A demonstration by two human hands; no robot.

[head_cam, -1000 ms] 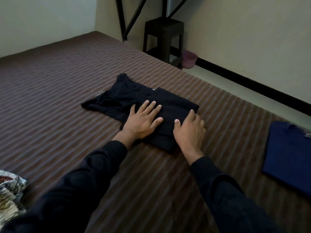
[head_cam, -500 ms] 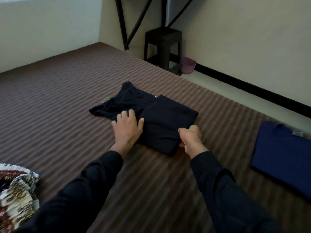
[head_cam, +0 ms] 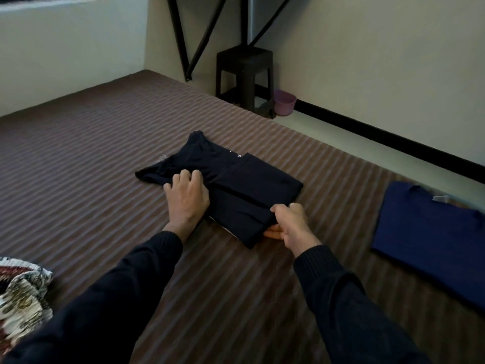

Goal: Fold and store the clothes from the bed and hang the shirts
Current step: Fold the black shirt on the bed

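**Folding the dark shirt on the bed**

We see a dark shirt [head_cam: 236, 190] lying partly folded in the middle of the striped bed [head_cam: 105, 143]. Our left hand [head_cam: 187, 197] is on the left side of the shirt, its fingers curled into the cloth there. Our right hand [head_cam: 291, 224] grips the near right corner, thumb on top and fingers under the edge. So both hands are closed on the shirt.

We think the next fold comes now. To do it well, we should lift both sides together, keep the edges lined up, and lay the cloth down flat so no bumps stay inside.

1 blue shirt [head_cam: 430, 237] lies folded well to the right. A patterned cloth [head_cam: 23, 295] sits at the near left.
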